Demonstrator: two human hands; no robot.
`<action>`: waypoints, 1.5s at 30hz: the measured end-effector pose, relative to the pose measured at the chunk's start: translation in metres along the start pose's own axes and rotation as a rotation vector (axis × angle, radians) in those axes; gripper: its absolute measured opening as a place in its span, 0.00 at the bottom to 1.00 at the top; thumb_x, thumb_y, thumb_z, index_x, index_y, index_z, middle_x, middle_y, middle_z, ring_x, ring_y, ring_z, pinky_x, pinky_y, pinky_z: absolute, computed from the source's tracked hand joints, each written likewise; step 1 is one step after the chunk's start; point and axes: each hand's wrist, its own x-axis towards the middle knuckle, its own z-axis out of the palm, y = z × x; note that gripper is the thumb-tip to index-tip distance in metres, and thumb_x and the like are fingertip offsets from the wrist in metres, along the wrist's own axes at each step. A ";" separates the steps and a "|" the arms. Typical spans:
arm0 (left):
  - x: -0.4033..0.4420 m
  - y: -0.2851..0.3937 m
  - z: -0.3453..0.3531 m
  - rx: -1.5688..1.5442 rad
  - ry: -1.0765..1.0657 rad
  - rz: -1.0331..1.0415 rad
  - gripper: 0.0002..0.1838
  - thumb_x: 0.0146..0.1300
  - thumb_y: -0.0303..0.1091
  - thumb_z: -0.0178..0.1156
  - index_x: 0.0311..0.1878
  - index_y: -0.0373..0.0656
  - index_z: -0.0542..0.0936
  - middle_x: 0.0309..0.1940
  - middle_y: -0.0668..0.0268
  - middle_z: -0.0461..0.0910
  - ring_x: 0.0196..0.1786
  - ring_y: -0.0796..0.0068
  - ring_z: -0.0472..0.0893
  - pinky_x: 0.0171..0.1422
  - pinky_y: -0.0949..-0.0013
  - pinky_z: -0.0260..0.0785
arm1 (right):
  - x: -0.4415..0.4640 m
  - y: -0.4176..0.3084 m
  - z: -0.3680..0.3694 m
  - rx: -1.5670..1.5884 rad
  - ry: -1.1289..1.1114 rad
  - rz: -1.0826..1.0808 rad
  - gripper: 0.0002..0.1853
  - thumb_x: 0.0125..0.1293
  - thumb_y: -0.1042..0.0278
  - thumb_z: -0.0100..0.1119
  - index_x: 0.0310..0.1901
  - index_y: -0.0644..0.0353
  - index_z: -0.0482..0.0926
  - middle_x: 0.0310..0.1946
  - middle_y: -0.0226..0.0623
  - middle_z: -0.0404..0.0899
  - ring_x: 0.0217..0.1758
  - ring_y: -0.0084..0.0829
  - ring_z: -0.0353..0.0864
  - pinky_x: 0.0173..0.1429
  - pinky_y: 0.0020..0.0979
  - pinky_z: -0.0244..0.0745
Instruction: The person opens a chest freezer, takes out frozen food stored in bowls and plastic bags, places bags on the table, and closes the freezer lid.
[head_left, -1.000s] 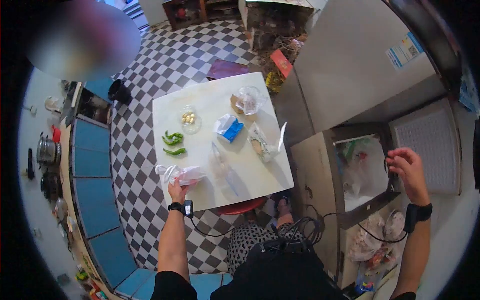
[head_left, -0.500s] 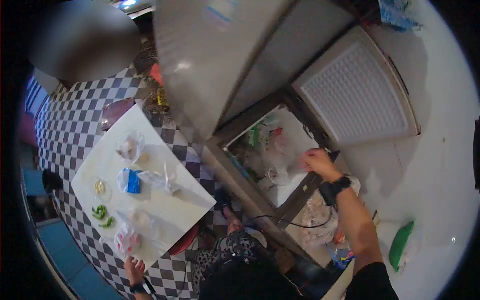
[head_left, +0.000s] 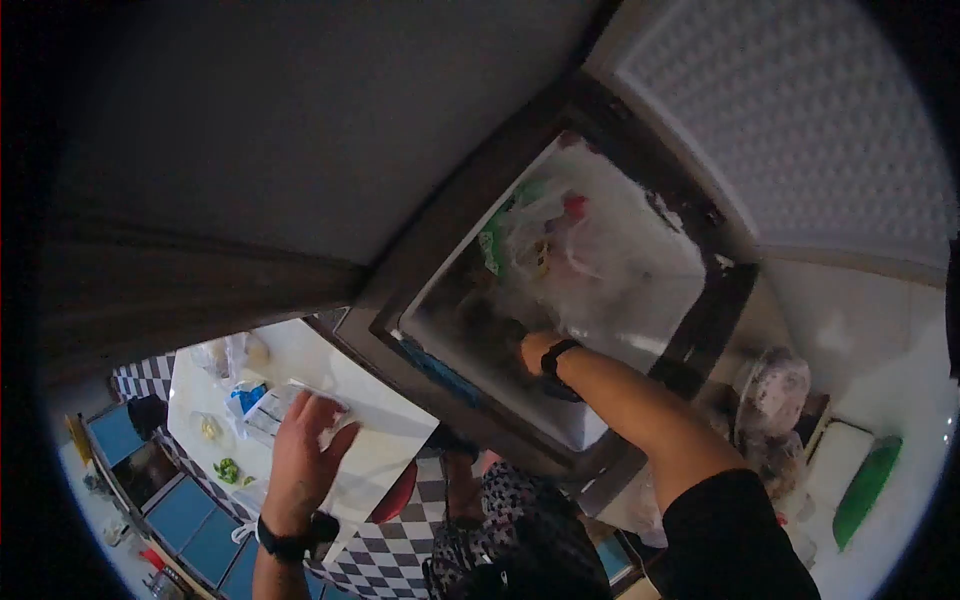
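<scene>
My right hand [head_left: 537,352] reaches down inside the open chest freezer [head_left: 640,460]. Its fingers point into a dark, hazy part, and their tips are hidden. Beyond it, clear plastic bags [head_left: 560,250] lie in the freezer, along with a green packet [head_left: 490,250] and something red [head_left: 575,207]. My left hand [head_left: 308,455] is raised over the white table [head_left: 375,395], thumb and fingers apart, with nothing seen in its grasp. Behind its fingertips lie a clear plastic wrapper [head_left: 265,412] and a blue-and-white packet [head_left: 247,397].
The freezer's raised white lid [head_left: 800,130] stands at the upper right. A tall grey surface [head_left: 250,150] fills the upper left. Green chillies [head_left: 228,469] and bagged items [head_left: 230,352] sit on the table. More bags [head_left: 775,395] lie right of the freezer, near a green packet [head_left: 868,490].
My view has come closer over the freezer. My right hand has gone from the rim down inside it. My left hand has risen from the table's near edge to above the table.
</scene>
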 end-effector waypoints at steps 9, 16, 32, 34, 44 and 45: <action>0.071 0.018 0.085 0.334 -0.036 0.181 0.21 0.47 0.33 0.78 0.40 0.38 0.77 0.45 0.53 0.74 0.51 0.44 0.76 0.57 0.49 0.73 | 0.102 -0.019 0.025 -0.293 0.647 -0.100 0.20 0.71 0.68 0.50 0.60 0.62 0.81 0.60 0.51 0.82 0.64 0.48 0.80 0.72 0.48 0.72; 0.083 0.010 0.083 0.243 -0.048 0.106 0.20 0.45 0.33 0.78 0.38 0.39 0.78 0.46 0.53 0.75 0.51 0.44 0.76 0.56 0.50 0.72 | 0.116 -0.010 0.039 -0.432 0.667 -0.111 0.22 0.73 0.70 0.47 0.65 0.63 0.79 0.65 0.51 0.80 0.69 0.48 0.78 0.76 0.49 0.69; 0.080 0.001 0.079 0.206 -0.084 0.146 0.21 0.46 0.38 0.79 0.35 0.40 0.77 0.42 0.55 0.72 0.50 0.50 0.74 0.54 0.55 0.72 | 0.103 0.005 0.036 -0.421 0.655 -0.272 0.24 0.74 0.70 0.46 0.68 0.65 0.76 0.68 0.53 0.78 0.74 0.44 0.74 0.81 0.48 0.62; 0.080 0.001 0.080 0.195 -0.070 0.151 0.21 0.46 0.37 0.79 0.35 0.40 0.77 0.42 0.55 0.72 0.49 0.50 0.74 0.54 0.54 0.72 | 0.105 0.004 0.033 -0.403 0.643 -0.303 0.24 0.74 0.70 0.46 0.68 0.65 0.76 0.68 0.53 0.78 0.74 0.44 0.74 0.82 0.47 0.61; 0.084 0.004 0.080 0.174 -0.065 0.212 0.20 0.45 0.33 0.79 0.35 0.37 0.77 0.42 0.53 0.74 0.49 0.47 0.74 0.54 0.51 0.71 | 0.070 -0.027 -0.026 -0.123 0.202 -0.308 0.24 0.75 0.68 0.46 0.69 0.63 0.76 0.70 0.53 0.75 0.75 0.45 0.73 0.82 0.47 0.59; 0.084 0.005 0.080 0.203 -0.069 0.209 0.20 0.44 0.33 0.79 0.35 0.37 0.77 0.42 0.53 0.74 0.48 0.46 0.74 0.54 0.50 0.71 | 0.082 -0.031 -0.022 -0.198 0.504 -0.348 0.24 0.75 0.67 0.46 0.70 0.63 0.76 0.71 0.52 0.74 0.74 0.46 0.73 0.81 0.49 0.61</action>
